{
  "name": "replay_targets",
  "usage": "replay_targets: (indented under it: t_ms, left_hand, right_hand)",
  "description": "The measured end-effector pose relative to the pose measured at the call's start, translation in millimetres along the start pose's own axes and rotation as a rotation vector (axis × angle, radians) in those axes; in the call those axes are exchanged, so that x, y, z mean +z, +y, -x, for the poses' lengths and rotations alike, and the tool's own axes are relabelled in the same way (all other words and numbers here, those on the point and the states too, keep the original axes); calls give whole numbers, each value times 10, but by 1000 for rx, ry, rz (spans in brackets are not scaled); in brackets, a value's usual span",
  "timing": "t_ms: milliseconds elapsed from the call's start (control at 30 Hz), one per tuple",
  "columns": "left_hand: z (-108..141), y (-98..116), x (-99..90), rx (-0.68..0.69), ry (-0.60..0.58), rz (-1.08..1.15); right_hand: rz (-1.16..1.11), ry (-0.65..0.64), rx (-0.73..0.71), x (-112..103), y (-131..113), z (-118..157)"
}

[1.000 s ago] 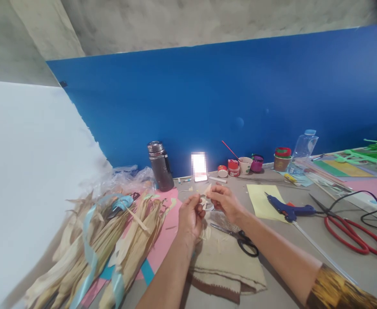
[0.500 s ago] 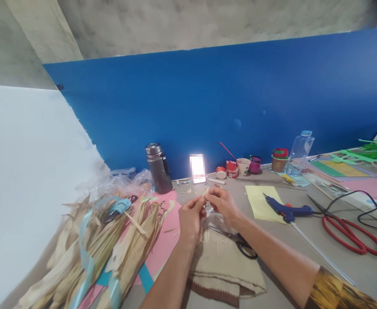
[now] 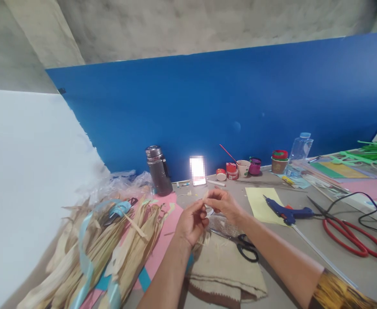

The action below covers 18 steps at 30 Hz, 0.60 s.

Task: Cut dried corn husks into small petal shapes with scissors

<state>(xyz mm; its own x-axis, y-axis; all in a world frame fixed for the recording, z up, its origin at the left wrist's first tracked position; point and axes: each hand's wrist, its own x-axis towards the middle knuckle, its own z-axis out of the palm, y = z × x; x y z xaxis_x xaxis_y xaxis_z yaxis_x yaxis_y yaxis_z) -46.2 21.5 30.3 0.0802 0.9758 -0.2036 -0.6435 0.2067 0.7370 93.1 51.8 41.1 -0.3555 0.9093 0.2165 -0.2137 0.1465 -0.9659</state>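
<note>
My left hand (image 3: 191, 222) and my right hand (image 3: 224, 207) meet above a folded beige cloth (image 3: 225, 268). Thumbs and fingertips of both are pinched together on a small pale piece of dried husk (image 3: 205, 197), mostly covered by the fingers. Black-handled scissors (image 3: 248, 248) lie on the cloth under my right wrist, beside a crumpled clear plastic wrap (image 3: 223, 225). To the left of my left hand spreads a pile of dried corn husks (image 3: 111, 240), with a light blue ribbon (image 3: 85, 244) draped across it.
Along the blue board stand a dark thermos (image 3: 159, 171), a lit phone (image 3: 198, 171), paint jars (image 3: 232, 171) and a plastic bottle (image 3: 299, 156). A blue glue gun (image 3: 288, 211) rests partly on yellow paper (image 3: 256, 204). Red-handled scissors (image 3: 346, 240) lie at right, near a black cord (image 3: 365, 193).
Both hands stay pinched together. The fingertips have shifted slightly and less of the pale husk piece shows; my left hand has turned a little. The view has tilted slightly.
</note>
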Motion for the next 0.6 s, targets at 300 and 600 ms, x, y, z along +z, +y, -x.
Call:
replay_targets:
  t_ms: [300, 600]
  left_hand:
    - [68, 72, -32, -124, -188, -1]
    - [64, 76, -71, -124, -267, -76]
  right_hand:
    - [53, -165, -100, -140, -57, -10]
    - [116, -245, -85, -134, -149, 37]
